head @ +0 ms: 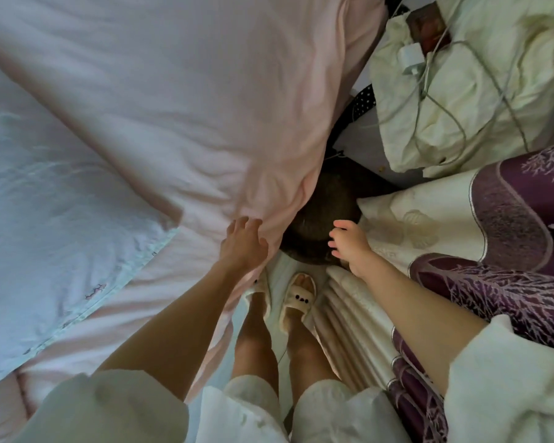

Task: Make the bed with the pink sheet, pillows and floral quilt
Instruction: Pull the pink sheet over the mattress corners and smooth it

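Observation:
The pink sheet [179, 100] covers the bed across the upper left and hangs in folds over the bed's edge at the centre. My left hand [242, 243] rests on that hanging edge with fingers spread and lightly bent. My right hand [349, 243] hovers in the air to the right of the sheet, fingers loose, holding nothing. A pale blue cloth [55, 219] with a stitched hem lies over the sheet at the left. A cream and purple patterned quilt [509, 225] is piled at the right.
A dark round object [320, 215] stands on the floor between the bed and the quilt. A cream pillow [454, 100] with white cables and a charger [411, 57] sits at the upper right. My slippered feet [296, 297] stand in the narrow gap.

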`<state>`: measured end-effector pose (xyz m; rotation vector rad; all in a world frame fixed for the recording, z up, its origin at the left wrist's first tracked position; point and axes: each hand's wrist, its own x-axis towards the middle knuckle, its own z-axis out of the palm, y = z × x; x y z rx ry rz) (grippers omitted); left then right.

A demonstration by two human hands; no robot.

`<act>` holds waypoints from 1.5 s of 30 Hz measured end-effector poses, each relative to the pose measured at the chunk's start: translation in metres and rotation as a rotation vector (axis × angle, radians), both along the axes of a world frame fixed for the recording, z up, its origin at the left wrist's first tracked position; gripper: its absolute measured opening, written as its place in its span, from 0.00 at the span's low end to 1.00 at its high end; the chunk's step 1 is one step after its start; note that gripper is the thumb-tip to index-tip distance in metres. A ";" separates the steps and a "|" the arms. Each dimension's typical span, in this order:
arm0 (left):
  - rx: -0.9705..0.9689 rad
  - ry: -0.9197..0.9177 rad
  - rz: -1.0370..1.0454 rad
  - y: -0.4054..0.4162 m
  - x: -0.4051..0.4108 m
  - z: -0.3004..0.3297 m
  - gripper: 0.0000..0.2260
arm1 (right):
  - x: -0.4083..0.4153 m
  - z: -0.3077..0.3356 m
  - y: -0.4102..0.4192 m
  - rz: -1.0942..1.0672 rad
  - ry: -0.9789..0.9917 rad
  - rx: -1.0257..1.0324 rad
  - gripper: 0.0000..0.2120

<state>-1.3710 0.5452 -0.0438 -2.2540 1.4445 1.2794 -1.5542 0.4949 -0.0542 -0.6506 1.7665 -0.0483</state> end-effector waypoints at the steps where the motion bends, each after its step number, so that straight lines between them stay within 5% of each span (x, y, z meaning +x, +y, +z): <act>1: -0.015 0.002 0.001 -0.011 0.002 0.002 0.22 | 0.004 0.001 -0.008 -0.026 -0.013 -0.004 0.19; 14: -0.183 -0.163 -0.315 -0.182 0.029 -0.026 0.25 | 0.043 -0.026 -0.149 -0.088 -0.008 -0.175 0.22; 20: -0.247 -0.240 -0.417 -0.236 0.031 -0.070 0.28 | 0.064 -0.069 -0.197 -0.348 -0.008 -0.243 0.20; 24: -0.290 -0.238 -0.430 -0.235 0.039 -0.081 0.27 | 0.073 -0.082 -0.219 -0.659 -0.174 -0.155 0.20; 30: -0.284 -0.186 -0.386 -0.237 0.043 -0.073 0.25 | 0.083 -0.077 -0.226 -0.244 -0.114 -0.052 0.12; 35: -0.243 -0.158 -0.297 -0.245 0.035 -0.064 0.22 | 0.058 -0.077 -0.224 -0.236 0.088 -0.144 0.08; 40: -0.194 -0.226 -0.279 -0.247 0.018 -0.065 0.22 | -0.015 -0.079 -0.208 -0.585 0.312 -0.240 0.16; 43: -0.180 -0.264 -0.261 -0.247 0.007 -0.067 0.23 | -0.026 -0.078 -0.203 -0.395 0.341 -0.271 0.16; 45: -0.166 -0.298 -0.249 -0.247 0.002 -0.067 0.24 | -0.018 -0.069 -0.204 -0.095 0.218 -0.109 0.15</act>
